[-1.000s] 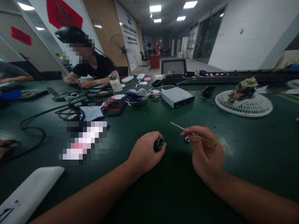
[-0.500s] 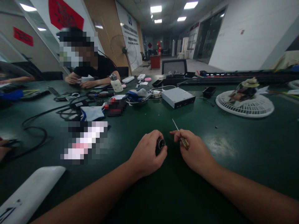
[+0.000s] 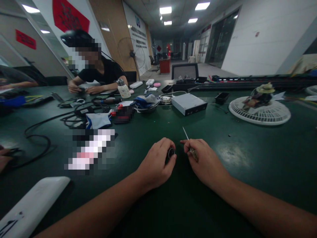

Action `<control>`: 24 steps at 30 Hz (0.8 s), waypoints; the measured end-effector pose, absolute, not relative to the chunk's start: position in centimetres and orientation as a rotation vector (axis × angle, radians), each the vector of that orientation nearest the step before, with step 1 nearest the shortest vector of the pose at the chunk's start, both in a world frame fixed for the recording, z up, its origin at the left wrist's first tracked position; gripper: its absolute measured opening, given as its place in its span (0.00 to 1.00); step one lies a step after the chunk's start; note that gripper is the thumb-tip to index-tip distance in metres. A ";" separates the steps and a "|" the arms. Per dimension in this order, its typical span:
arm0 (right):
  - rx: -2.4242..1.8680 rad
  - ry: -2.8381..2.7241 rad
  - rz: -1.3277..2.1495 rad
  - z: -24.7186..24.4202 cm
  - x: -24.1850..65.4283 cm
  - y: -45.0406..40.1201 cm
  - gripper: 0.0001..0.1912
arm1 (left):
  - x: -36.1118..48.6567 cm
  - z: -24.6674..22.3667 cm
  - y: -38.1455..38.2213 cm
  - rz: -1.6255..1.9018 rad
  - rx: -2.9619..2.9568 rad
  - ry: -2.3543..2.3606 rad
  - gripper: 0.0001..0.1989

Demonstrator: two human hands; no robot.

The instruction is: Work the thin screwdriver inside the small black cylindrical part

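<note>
Between the thumb and fingers of my left hand (image 3: 157, 162) is a small black round part (image 3: 170, 153) with a pale ring on its face; its exact kind does not show. A screwdriver (image 3: 194, 154) with a translucent amber handle lies in the closed fingers of my right hand (image 3: 204, 158). Its thin metal shaft points up and away to the left, clear of the black part. Both hands rest low over the dark green table (image 3: 158, 211), a small gap apart.
Beyond my hands sits a grey optical disc drive (image 3: 189, 102). A white fan grille with a motor (image 3: 259, 110) lies at the right. Cables and a cloth (image 3: 99, 120) are at the left, near a white panel (image 3: 37, 201). Across the table sits a person (image 3: 99, 72).
My right fingers have curled further round the screwdriver handle, and the hand has shifted slightly left. My left fingers have closed a little more over the black part, which has turned slightly.
</note>
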State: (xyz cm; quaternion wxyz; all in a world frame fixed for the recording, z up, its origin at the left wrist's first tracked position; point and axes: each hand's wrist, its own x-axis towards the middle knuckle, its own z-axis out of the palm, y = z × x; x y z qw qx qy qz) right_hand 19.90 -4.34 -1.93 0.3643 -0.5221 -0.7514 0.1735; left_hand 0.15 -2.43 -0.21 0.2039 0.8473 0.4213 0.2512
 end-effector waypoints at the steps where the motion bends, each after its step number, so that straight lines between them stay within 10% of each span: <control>1: -1.332 -1.931 0.458 -1.9 19.9 -4.4 0.14 | 0.1 -0.2 -2.4 0.706 2.363 1.175 0.05; 24: -1.279 -1.728 0.645 -1.7 19.9 -4.5 0.11 | 0.1 -0.7 -2.1 0.800 2.405 1.053 0.12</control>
